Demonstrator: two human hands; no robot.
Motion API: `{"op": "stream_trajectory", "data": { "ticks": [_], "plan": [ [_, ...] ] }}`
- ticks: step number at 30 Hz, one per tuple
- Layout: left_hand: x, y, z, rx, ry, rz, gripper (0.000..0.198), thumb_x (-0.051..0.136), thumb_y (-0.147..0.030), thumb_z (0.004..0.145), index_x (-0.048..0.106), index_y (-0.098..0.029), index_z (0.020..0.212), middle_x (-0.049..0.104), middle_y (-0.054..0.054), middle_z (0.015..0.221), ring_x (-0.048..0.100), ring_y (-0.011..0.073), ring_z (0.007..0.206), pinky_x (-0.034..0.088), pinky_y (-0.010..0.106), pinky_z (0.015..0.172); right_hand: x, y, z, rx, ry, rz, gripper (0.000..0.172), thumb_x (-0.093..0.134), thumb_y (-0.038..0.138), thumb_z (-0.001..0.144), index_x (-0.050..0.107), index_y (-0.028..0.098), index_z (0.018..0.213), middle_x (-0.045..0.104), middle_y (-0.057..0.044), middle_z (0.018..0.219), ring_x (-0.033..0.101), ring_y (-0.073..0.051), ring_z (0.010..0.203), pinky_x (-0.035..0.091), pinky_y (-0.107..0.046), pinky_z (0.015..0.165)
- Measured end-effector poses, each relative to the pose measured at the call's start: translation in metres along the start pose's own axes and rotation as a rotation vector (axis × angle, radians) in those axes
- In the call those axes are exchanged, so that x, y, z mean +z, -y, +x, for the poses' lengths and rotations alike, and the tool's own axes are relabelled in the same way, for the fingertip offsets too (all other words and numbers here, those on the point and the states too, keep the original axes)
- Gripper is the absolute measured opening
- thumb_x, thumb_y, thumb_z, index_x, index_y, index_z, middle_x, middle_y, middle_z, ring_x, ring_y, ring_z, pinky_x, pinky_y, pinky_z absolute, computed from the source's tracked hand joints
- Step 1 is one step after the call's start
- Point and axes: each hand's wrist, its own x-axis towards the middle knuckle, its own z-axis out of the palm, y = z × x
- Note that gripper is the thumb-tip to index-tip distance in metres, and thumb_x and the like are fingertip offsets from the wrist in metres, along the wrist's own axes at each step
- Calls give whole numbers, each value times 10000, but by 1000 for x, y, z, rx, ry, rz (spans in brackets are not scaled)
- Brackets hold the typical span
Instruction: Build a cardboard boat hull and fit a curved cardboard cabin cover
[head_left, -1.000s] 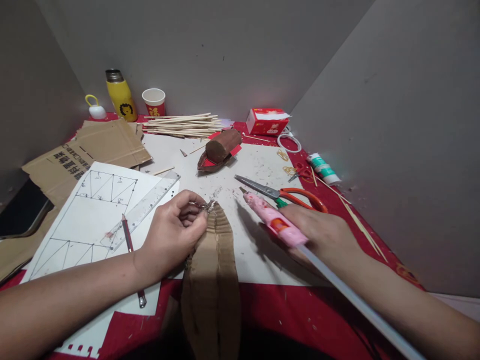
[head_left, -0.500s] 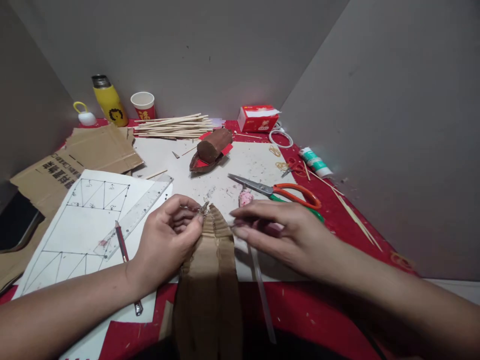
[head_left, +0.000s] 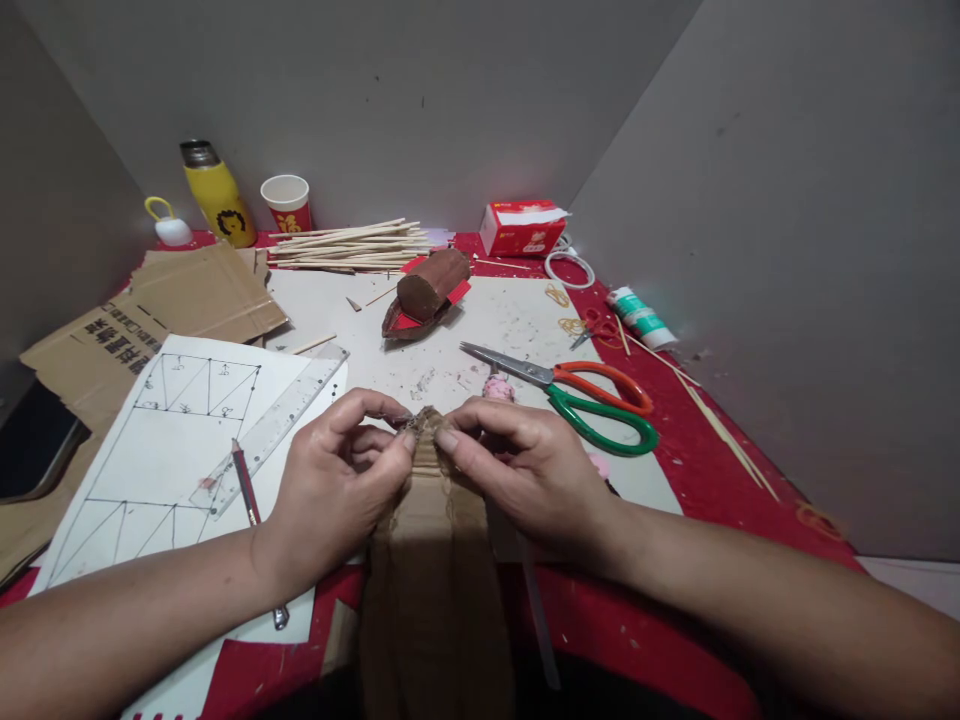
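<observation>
A long strip of brown cardboard runs from the near edge up to my two hands, its far end narrowed and ridged. My left hand pinches the left side of that end between thumb and forefinger. From the right, my right hand pinches the other side, its thumb on the ridges. Just beyond the right hand lie scissors with one orange and one green handle. A pink lump on a glue gun or similar tool is mostly hidden behind that hand. A small brown boat model rests farther back.
On the left are a drawn plan, a clear ruler, a pencil and cardboard sheets. Along the back stand wooden sticks, a paper cup, a yellow bottle and a red tissue pack.
My right hand has moved left and taken hold of the cardboard's tip. The scissors' green handle, partly covered before, now shows fully. My left hand keeps its pinch.
</observation>
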Motion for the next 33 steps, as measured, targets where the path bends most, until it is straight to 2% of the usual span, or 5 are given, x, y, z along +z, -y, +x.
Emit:
{"op": "stream_trajectory", "data": {
  "ticks": [11,16,21,28,33],
  "plan": [
    [3,-4,-1,9,-43,18,60,656,-149,750,600,-163,764,565,-69,536,490,24,461,389,88,439,5,-3,-6,-112,-37,-88,152,534,142,887,614,131,759,562,-14,640,491,-103,581,390,-218,550],
    [4,-3,0,52,-82,62,66,664,-126,723,606,-158,720,597,-55,574,525,26,487,412,84,456,8,-4,-5,-84,-57,-47,169,531,155,889,625,124,752,563,-13,625,490,-101,566,392,-216,536],
    [4,-3,-1,31,-43,-4,71,650,-164,755,580,-168,762,553,-73,533,495,32,454,399,101,430,6,-1,-2,8,-61,46,152,550,174,871,652,127,769,608,-9,625,501,-92,528,398,-195,486],
    [5,-2,-3,56,-34,36,51,650,-155,755,601,-166,753,603,-41,589,538,48,503,435,121,470,6,-1,-2,-69,-96,-6,164,549,134,851,651,136,723,598,4,600,507,-84,524,402,-187,495],
    [7,-1,-3,26,-22,8,63,652,-161,762,592,-174,749,556,-60,549,506,46,465,404,124,434,5,-2,-1,-63,-75,-6,185,547,152,870,654,145,719,605,2,603,531,-95,539,421,-206,518]
  ]
}}
